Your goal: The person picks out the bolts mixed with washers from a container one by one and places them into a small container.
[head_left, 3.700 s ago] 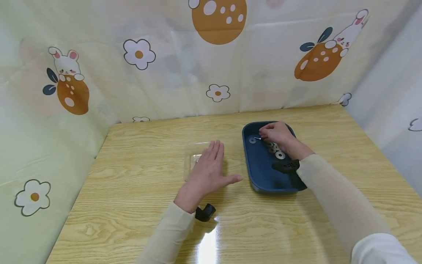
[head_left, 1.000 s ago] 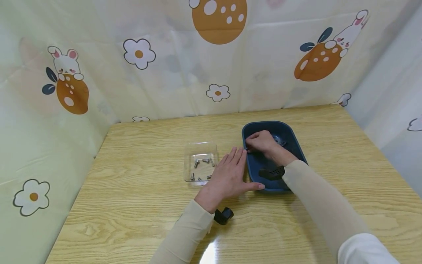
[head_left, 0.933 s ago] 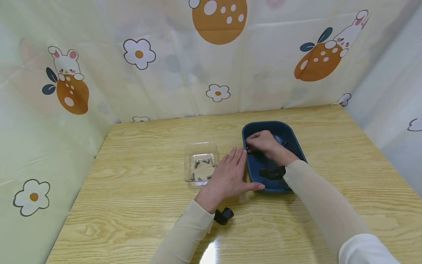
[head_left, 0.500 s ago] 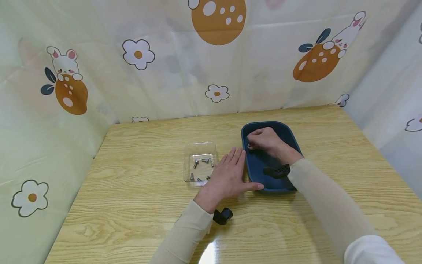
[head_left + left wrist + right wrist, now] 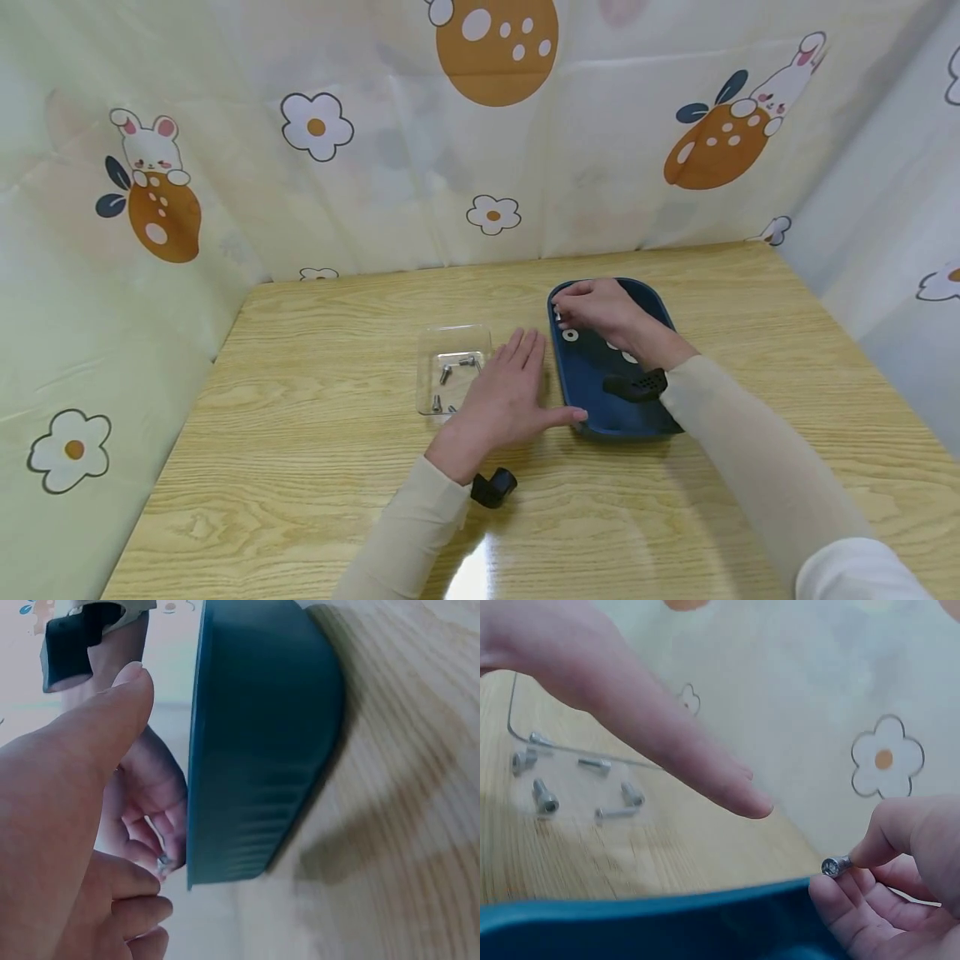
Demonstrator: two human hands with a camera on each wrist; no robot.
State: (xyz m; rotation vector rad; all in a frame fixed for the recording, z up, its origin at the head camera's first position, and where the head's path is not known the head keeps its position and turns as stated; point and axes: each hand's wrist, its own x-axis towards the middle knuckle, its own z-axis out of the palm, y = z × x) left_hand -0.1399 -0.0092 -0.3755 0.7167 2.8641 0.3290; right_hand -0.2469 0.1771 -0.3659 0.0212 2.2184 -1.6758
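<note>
My right hand [image 5: 600, 312] is at the far left corner of the dark blue bin [image 5: 588, 400]. Between thumb and fingertips it pinches a small metal screw [image 5: 834, 866], its recessed head showing in the right wrist view, just above the bin's rim. Several flat washers [image 5: 570, 336] lie on the bin floor, some hidden beneath the hand. My left hand [image 5: 498, 396] stretches out with straight fingers between the bin and a clear plastic tray [image 5: 424, 375], thumb pointing toward the bin's near left corner. Metal screws [image 5: 446, 374] lie in that tray, partly covered by this hand.
Everything stands on a wood-grain table [image 5: 300, 433]. A patterned curtain [image 5: 390, 192] hangs behind and along the sides. Black wrist cameras sit on the left wrist [image 5: 493, 488] and right wrist [image 5: 636, 386], the right one over the bin.
The right hand has lifted from inside the bin toward its far left rim with the screw, uncovering washers. My left hand, earlier over the tray, moved right against the bin, then slightly back left.
</note>
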